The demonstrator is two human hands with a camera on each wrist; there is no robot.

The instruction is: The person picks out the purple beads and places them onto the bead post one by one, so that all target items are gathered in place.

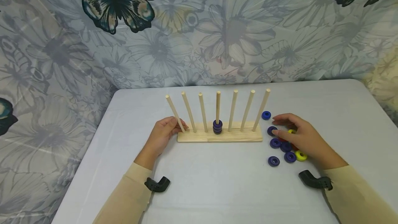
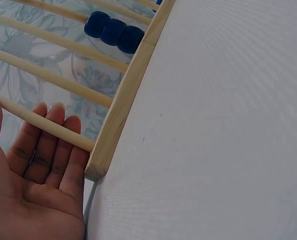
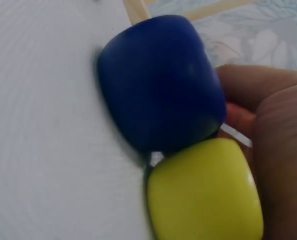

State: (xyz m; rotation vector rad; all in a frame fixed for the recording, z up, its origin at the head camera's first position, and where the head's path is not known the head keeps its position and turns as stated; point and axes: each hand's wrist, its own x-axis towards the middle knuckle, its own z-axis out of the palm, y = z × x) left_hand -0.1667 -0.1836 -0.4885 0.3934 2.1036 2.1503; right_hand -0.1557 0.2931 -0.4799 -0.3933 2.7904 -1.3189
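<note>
A wooden stand (image 1: 192,137) with several upright pegs stands on the table, and a stack of blue rings (image 1: 217,127) sits on its middle peg. My left hand (image 1: 161,132) holds the leftmost peg (image 2: 63,131) near its base, thumb in front and fingers behind. To the right of the stand, my right hand (image 1: 300,137) reaches over a group of loose rings, thumb and fingers apart. Its thumb tip is at a blue ring (image 1: 272,130); contact is unclear. The hand partly covers red and yellow rings. A large blue ring (image 3: 161,85) and a yellow ring (image 3: 206,192) fill the right wrist view.
Loose blue rings lie at the far side (image 1: 266,115) and near side (image 1: 273,161) of the group, with a yellow ring (image 1: 301,155) at its right. The white table (image 1: 217,179) ends at a patterned fabric backdrop (image 1: 186,51). Each wrist bears a black camera mount.
</note>
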